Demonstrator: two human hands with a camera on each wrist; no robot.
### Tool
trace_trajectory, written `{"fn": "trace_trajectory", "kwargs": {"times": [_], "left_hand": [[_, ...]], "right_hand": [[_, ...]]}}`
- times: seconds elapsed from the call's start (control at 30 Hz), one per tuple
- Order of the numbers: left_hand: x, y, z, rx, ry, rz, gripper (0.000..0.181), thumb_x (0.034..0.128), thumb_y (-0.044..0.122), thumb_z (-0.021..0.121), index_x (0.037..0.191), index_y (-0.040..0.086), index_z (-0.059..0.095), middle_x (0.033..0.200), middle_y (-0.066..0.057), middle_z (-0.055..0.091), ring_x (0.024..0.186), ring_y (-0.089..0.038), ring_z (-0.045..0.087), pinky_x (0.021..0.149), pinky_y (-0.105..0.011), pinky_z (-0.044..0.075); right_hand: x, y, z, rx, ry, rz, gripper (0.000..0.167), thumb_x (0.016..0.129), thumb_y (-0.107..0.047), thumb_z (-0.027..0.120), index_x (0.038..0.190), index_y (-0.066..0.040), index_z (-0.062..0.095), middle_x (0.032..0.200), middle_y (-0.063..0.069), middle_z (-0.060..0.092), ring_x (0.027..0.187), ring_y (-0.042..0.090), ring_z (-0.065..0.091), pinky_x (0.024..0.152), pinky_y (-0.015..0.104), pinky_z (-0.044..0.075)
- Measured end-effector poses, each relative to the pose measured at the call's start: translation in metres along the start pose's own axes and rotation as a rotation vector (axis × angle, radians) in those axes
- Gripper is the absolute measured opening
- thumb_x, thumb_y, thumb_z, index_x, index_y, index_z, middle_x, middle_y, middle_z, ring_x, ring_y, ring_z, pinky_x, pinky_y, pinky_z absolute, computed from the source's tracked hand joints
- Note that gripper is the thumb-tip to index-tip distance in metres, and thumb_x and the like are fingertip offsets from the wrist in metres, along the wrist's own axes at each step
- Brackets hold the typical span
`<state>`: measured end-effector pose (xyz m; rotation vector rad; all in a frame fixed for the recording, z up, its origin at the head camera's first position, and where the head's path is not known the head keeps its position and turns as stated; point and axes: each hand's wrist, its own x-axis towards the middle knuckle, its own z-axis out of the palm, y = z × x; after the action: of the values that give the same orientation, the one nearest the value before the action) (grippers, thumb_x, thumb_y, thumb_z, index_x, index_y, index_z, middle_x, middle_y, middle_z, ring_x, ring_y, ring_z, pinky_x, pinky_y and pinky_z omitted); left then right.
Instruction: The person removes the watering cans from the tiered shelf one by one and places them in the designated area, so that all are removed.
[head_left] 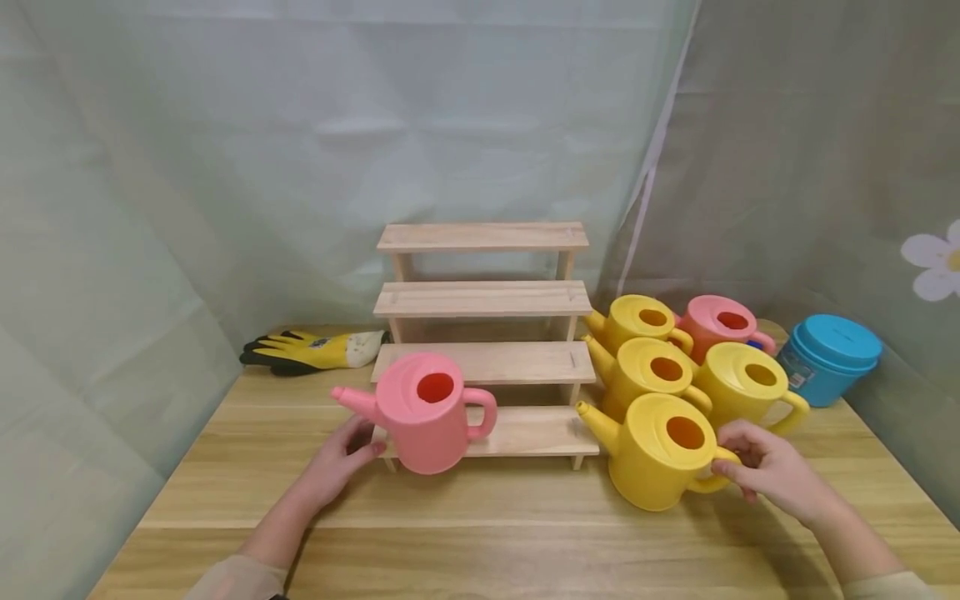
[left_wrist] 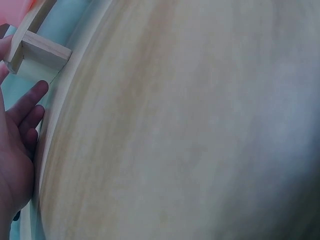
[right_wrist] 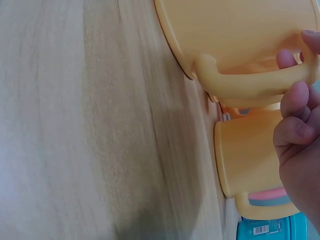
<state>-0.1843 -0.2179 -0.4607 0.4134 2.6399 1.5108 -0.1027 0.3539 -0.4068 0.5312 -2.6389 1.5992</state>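
A pink watering can [head_left: 431, 433] stands at the left end of the wooden tiered rack's [head_left: 528, 433] lowest step, its base reaching past the front edge. My left hand [head_left: 337, 467] is at that step's left corner, thumb by the edge. In the left wrist view, several fingers [left_wrist: 32, 107] extend loosely beside the step's leg [left_wrist: 47, 50]. My right hand [head_left: 772, 471] pinches the handle [right_wrist: 250, 85] of the front yellow watering can [head_left: 648, 475], which is upright with its spout pointing left toward the rack.
Several more yellow watering cans [head_left: 637, 367] and a pink one [head_left: 708, 325] are grouped behind, right of the rack. A blue lidded tub [head_left: 832, 358] stands farther right. Yellow-and-black work gloves [head_left: 322, 350] lie left of the rack. Fabric curtains [head_left: 420, 108] close off the table's back and sides.
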Motion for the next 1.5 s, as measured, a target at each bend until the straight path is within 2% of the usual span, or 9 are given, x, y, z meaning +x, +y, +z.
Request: {"fn": "trace_trajectory", "kwargs": {"times": [0.2,0.33,0.47,0.67,0.83,1.03,1.27,1.37,1.5], "left_hand": [[0.0,0.0,-0.001,-0.005,0.001,-0.013,0.058,0.0907,0.038,0.06,0.141,0.021,0.038,0.144,-0.014,0.039,0.129,-0.039,0.037,0.102,-0.06,0.028],[0.001,0.0,-0.001,-0.003,0.004,-0.006,0.057,0.0909,0.038,0.06,0.141,0.02,0.038,0.143,-0.014,0.04,0.128,-0.039,0.038,0.102,-0.06,0.029],[0.001,0.0,-0.001,0.001,0.005,0.01,0.056,0.0911,0.036,0.06,0.141,0.02,0.039,0.143,-0.014,0.04,0.128,-0.039,0.039,0.102,-0.059,0.03],[0.001,-0.001,-0.001,0.0,0.008,0.012,0.056,0.0912,0.035,0.06,0.14,0.018,0.039,0.142,-0.015,0.041,0.127,-0.04,0.039,0.101,-0.059,0.03],[0.0,-0.001,-0.001,-0.007,0.004,-0.007,0.057,0.091,0.037,0.06,0.141,0.019,0.039,0.144,-0.015,0.039,0.129,-0.039,0.038,0.102,-0.059,0.029],[0.0,0.0,0.0,-0.005,0.002,-0.028,0.058,0.0904,0.04,0.06,0.141,0.021,0.038,0.144,-0.014,0.039,0.129,-0.039,0.037,0.103,-0.059,0.028],[0.0,0.002,0.001,0.003,0.001,-0.05,0.059,0.0898,0.042,0.059,0.141,0.022,0.039,0.144,-0.014,0.039,0.129,-0.038,0.038,0.103,-0.058,0.029],[-0.001,0.003,0.001,0.006,0.001,-0.057,0.059,0.0897,0.043,0.059,0.141,0.021,0.039,0.143,-0.014,0.04,0.129,-0.038,0.038,0.102,-0.059,0.029],[-0.001,0.003,0.001,0.015,0.008,-0.057,0.059,0.0895,0.043,0.06,0.14,0.021,0.039,0.142,-0.014,0.041,0.127,-0.038,0.039,0.102,-0.059,0.03]], "right_hand": [[0.004,-0.003,-0.007,-0.017,-0.01,-0.033,0.027,0.087,0.006,0.058,0.105,-0.014,0.055,0.089,-0.005,0.062,0.057,0.021,0.054,0.04,0.032,0.047],[0.008,-0.009,-0.014,-0.065,0.009,-0.048,0.024,0.086,0.006,0.059,0.107,-0.004,0.053,0.089,-0.006,0.06,0.061,0.018,0.057,0.041,0.031,0.048],[0.016,-0.018,-0.02,-0.128,0.005,-0.025,0.025,0.087,0.003,0.06,0.11,0.002,0.051,0.087,-0.005,0.061,0.06,0.019,0.055,0.042,0.03,0.047],[0.032,-0.04,-0.024,-0.236,0.011,0.007,0.028,0.087,-0.004,0.064,0.113,-0.003,0.054,0.088,-0.004,0.061,0.065,0.018,0.056,0.045,0.029,0.048],[0.05,-0.059,-0.019,-0.305,-0.032,0.008,0.028,0.088,-0.016,0.066,0.113,-0.008,0.057,0.091,0.002,0.06,0.071,0.016,0.055,0.052,0.028,0.051],[0.071,-0.081,-0.002,-0.214,-0.105,0.045,0.034,0.087,-0.019,0.067,0.116,-0.007,0.055,0.095,0.008,0.058,0.068,0.021,0.056,0.055,0.03,0.052],[0.092,-0.099,0.02,-0.132,-0.216,0.022,0.037,0.087,-0.017,0.067,0.118,-0.005,0.05,0.098,0.011,0.058,0.063,0.022,0.057,0.057,0.031,0.053],[0.101,-0.106,0.03,-0.103,-0.268,0.021,0.038,0.087,-0.017,0.067,0.119,-0.006,0.05,0.1,0.013,0.057,0.063,0.024,0.057,0.055,0.032,0.052],[0.11,-0.113,0.044,-0.071,-0.31,0.043,0.042,0.087,-0.019,0.068,0.122,-0.005,0.05,0.104,0.014,0.058,0.06,0.024,0.057,0.048,0.026,0.047]]}}
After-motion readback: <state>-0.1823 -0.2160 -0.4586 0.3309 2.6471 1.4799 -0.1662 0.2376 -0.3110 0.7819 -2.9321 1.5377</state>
